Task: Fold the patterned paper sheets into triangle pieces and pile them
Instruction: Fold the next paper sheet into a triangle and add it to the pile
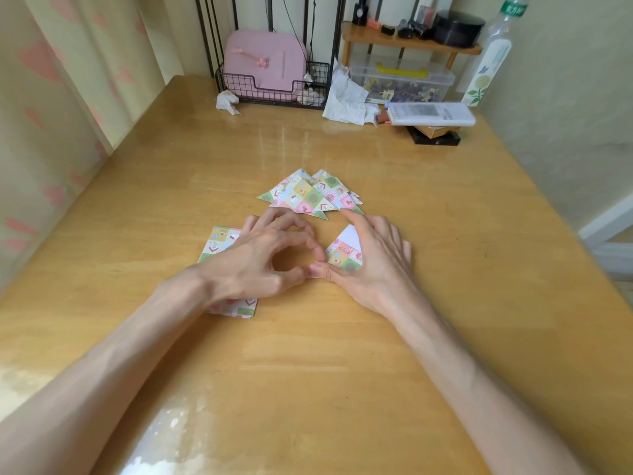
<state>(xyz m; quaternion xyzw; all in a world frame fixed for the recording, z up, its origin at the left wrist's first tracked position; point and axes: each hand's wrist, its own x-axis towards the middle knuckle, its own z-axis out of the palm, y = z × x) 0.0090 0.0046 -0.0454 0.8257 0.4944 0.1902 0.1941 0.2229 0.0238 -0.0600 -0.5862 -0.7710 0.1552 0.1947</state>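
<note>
The right hand lies flat with fingers spread, pressing a half-folded patterned sheet onto the wooden table, thumb along the sheet's near edge. The left hand is curled, thumb and forefinger rounding toward the sheet's left corner; whether they pinch the paper or only touch it I cannot tell. The sheet lies about mid-table, white underside showing at its far tip. It is probably thin and light, apt to skid on the glossy top, so it is best pinned flat while a corner is lifted and the crease run with a fingertip. Just beyond it, toward the far edge, sits the pile of folded triangles; a stack of unfolded sheets lies under the left wrist. At the far edge stand a wire basket and a clear plastic box.
</note>
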